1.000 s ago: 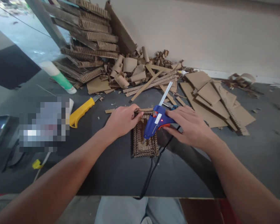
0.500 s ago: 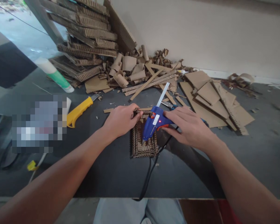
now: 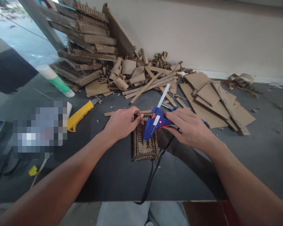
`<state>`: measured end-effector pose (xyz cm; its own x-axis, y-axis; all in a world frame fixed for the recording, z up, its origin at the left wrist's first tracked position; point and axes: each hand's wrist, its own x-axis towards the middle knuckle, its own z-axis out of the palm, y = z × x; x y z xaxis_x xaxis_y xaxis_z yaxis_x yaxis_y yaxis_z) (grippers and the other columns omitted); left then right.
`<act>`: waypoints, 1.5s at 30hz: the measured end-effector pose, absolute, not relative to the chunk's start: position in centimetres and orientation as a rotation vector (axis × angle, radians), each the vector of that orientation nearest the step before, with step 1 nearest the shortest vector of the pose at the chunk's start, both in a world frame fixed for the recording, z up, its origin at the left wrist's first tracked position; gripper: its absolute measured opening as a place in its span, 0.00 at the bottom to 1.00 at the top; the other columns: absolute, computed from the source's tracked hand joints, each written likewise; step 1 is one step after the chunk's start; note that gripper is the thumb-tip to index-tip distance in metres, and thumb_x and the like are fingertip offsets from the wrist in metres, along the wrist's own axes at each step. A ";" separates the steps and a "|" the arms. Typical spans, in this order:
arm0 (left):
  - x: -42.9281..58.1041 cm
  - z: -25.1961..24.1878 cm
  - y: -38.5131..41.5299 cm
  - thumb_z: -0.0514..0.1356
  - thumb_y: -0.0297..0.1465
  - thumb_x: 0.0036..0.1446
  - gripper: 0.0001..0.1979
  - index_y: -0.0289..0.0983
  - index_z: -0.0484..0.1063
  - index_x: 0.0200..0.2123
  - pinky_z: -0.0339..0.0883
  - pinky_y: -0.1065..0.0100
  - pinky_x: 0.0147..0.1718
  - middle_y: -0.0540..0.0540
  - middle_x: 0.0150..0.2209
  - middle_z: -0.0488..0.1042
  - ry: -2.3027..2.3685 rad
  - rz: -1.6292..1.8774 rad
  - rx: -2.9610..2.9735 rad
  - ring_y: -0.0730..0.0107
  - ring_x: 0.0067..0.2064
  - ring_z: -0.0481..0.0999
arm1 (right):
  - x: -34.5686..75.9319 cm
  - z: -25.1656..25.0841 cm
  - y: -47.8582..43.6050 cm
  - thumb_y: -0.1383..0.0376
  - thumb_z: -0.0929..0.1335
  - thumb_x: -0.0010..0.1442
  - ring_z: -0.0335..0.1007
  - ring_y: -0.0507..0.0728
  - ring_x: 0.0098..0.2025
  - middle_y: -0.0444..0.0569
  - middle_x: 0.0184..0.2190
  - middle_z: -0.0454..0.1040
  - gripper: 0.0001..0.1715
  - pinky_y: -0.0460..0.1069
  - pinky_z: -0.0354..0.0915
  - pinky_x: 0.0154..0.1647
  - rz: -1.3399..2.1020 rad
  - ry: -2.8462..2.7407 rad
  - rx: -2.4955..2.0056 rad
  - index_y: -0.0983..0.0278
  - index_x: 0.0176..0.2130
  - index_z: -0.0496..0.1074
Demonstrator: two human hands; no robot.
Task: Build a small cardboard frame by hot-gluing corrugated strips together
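A small rectangular box of corrugated cardboard strips (image 3: 146,156) lies on the dark table in front of me. My left hand (image 3: 122,122) pinches its far left corner between thumb and fingers. In my right hand (image 3: 188,127) is a blue hot glue gun (image 3: 153,124), its nozzle pointing down into the box and its red light on. The fingers wrap the handle near the orange trigger. A whitish glue stick (image 3: 164,95) sticks out of the gun's back. Whether the nozzle touches the cardboard I cannot tell.
A yellow utility knife (image 3: 80,116) lies to the left, near a green-and-white tube (image 3: 56,81). Cardboard frames (image 3: 94,39) are stacked at the back left, beside a heap of scraps (image 3: 129,70). Flat cardboard pieces (image 3: 202,102) lie to the right. The gun's black cord (image 3: 151,179) runs over the front edge.
Both hands keep their hold on the box and the glue gun. The nozzle has shifted very slightly to the left; the camera view has also moved a little.
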<state>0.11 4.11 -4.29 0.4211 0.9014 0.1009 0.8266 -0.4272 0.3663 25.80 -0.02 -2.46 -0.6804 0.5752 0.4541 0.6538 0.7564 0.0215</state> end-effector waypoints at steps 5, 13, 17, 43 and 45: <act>0.1 -4.3 4.1 0.53 0.42 0.67 0.17 0.38 0.74 0.44 0.55 0.67 0.27 0.48 0.25 0.74 1.501 0.405 2.420 0.63 0.28 0.74 | 25.9 -2.7 0.1 0.63 0.66 0.68 0.74 0.62 0.41 0.58 0.39 0.78 0.16 0.57 0.70 0.44 -0.320 -2.499 -0.899 0.70 0.52 0.69; 0.0 -4.2 4.1 0.52 0.43 0.68 0.18 0.37 0.74 0.45 0.55 0.67 0.25 0.48 0.25 0.75 1.515 0.358 2.413 0.62 0.29 0.75 | 25.8 -2.8 0.1 0.65 0.66 0.67 0.74 0.62 0.42 0.59 0.39 0.78 0.15 0.55 0.70 0.45 -0.361 -2.464 -0.917 0.70 0.51 0.69; 0.0 -4.2 4.2 0.51 0.43 0.68 0.18 0.37 0.74 0.45 0.55 0.67 0.25 0.47 0.25 0.75 1.517 0.347 2.413 0.61 0.30 0.76 | 25.8 -2.8 0.1 0.65 0.66 0.68 0.74 0.62 0.43 0.58 0.40 0.78 0.14 0.55 0.69 0.46 -0.360 -2.453 -0.940 0.68 0.51 0.69; 0.0 -4.3 4.2 0.51 0.43 0.68 0.18 0.38 0.74 0.45 0.55 0.67 0.25 0.47 0.24 0.74 1.512 0.367 2.436 0.62 0.28 0.75 | 25.5 -2.7 0.1 0.65 0.67 0.67 0.75 0.61 0.41 0.57 0.40 0.80 0.13 0.54 0.67 0.41 -0.492 -2.391 -1.040 0.68 0.50 0.70; 0.0 -4.4 4.2 0.51 0.43 0.68 0.18 0.38 0.74 0.44 0.55 0.67 0.26 0.47 0.24 0.74 1.509 0.371 2.438 0.62 0.28 0.74 | 25.5 -2.7 0.1 0.65 0.67 0.67 0.75 0.61 0.41 0.57 0.40 0.80 0.13 0.54 0.67 0.42 -0.498 -2.385 -1.046 0.68 0.50 0.70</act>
